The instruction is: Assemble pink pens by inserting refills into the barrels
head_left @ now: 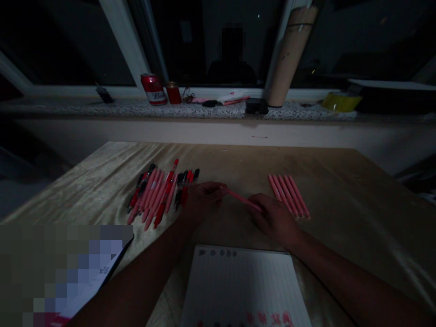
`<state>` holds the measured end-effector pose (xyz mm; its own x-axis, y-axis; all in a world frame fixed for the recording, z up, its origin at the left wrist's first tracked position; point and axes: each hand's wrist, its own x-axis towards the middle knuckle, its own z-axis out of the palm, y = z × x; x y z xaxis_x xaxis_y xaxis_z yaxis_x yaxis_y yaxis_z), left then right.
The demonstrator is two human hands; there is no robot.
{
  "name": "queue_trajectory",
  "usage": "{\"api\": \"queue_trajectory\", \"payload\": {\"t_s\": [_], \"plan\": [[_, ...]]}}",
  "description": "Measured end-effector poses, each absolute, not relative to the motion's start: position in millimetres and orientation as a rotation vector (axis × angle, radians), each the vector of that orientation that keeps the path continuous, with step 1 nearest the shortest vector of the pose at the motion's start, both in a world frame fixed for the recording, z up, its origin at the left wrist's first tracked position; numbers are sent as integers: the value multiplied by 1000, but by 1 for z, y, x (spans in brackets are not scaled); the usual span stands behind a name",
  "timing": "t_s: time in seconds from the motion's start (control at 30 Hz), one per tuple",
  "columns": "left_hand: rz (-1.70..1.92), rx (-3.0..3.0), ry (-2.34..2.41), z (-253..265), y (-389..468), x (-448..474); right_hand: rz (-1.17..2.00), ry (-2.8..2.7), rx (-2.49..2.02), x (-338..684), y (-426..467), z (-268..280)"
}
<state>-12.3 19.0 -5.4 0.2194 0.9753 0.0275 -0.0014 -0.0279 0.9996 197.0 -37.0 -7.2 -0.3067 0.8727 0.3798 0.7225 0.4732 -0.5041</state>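
Note:
A pink pen [242,199] spans the gap between my two hands, above the table. My left hand [206,195] pinches its left end, while the fingers of my right hand [272,213] close round the other end. Left of my left hand lies a loose pile of pens [153,193], pink, red and black, pointing roughly the same way. Beside my right hand is a neat row of several pink pens [289,195], laid side by side; the hand covers part of their near ends. An open lined notebook [243,286] with red writing lies below my hands.
The table [231,159] has a wrinkled cover. On the windowsill behind stand a red can [154,90], a small red jar [173,93], a tall cardboard tube [292,56] and a yellow tape roll [340,101]. A blurred-out screen or sheet [85,272] is at the lower left.

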Motion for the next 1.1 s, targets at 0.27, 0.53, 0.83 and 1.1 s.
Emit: {"api": "queue_trajectory", "payload": {"t_s": [0.27,0.53,0.83,1.1], "plan": [[1049,1292,967,-10,20,-12,269,-2144,-1324,195,-35,-8],[1005,1388,1016,1,15,-10,251,-2058,-1294,197,-37,-11],[975,1456,1058,5,13,-10,281,-2127,-1355,196,-36,-7],[1009,1434,1025,-4,16,-12,355,-2062,-1398,197,-38,-7]]}}
